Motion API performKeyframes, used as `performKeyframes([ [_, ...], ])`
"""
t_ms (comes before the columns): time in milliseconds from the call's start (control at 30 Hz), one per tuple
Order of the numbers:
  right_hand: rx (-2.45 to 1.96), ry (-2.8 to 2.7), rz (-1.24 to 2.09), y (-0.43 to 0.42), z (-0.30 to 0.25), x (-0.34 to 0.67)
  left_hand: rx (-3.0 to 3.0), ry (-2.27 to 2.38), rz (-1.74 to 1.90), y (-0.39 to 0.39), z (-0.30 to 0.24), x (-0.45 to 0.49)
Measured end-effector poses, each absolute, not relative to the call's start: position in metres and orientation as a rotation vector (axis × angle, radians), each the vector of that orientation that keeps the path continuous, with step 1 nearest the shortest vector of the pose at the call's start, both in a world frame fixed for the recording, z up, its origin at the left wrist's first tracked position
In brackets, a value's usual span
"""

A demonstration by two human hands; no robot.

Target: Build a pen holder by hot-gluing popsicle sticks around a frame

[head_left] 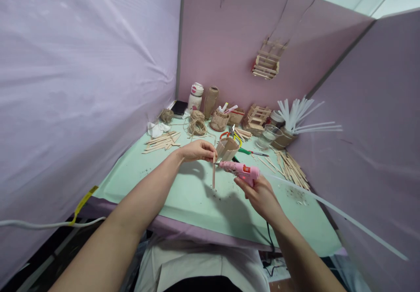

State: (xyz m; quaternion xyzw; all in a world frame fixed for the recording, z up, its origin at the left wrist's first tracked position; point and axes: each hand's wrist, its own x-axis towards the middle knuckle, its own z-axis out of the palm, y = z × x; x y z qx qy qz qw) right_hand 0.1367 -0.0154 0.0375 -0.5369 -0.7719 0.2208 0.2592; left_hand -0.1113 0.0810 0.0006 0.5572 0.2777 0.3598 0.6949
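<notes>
1. Head view, looking down: a person's two bare hands work above a table with a pale green cover [183, 191].
2. The left hand [198, 151] is nearly closed, its fingertips pinching the upper end of a flat wooden stick [214, 178], which points down toward the person near the middle of the table.
3. The right hand [260, 193] is wrapped around the handle of a pink glue gun [241, 172]. The gun's nozzle points left, at the stick, just below the left fingertips; whether it touches cannot be told. A long translucent glue rod [354, 220] trails from its back toward the lower right.
4. Just behind the nozzle stands a small cup of wooden sticks [228, 148], with orange and yellow handles beyond it.
5. Loose sticks lie in a left pile [162, 141] and a right pile [293, 169].
6. Farther back are twine [197, 123] and a white bottle [196, 96]; a slatted wooden piece [266, 64] hangs against the pink wall [223, 51].
</notes>
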Motion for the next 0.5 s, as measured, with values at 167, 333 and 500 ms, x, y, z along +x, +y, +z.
performKeyframes([
  [167,-1.444,-2.097,0.571,-0.0146,0.0361,0.1372,1.242,0.623,0.812,0.0801,0.0014,-0.1109],
  [333,-1.427,-2.115,0.559,-0.0141,0.0343,0.1383,1.248,0.631,0.804,0.0794,0.0026,-0.1104],
  [500,-1.379,-2.088,0.580,-0.0155,0.0351,0.1379,1.228,0.638,0.830,0.0814,0.0018,-0.1113],
])
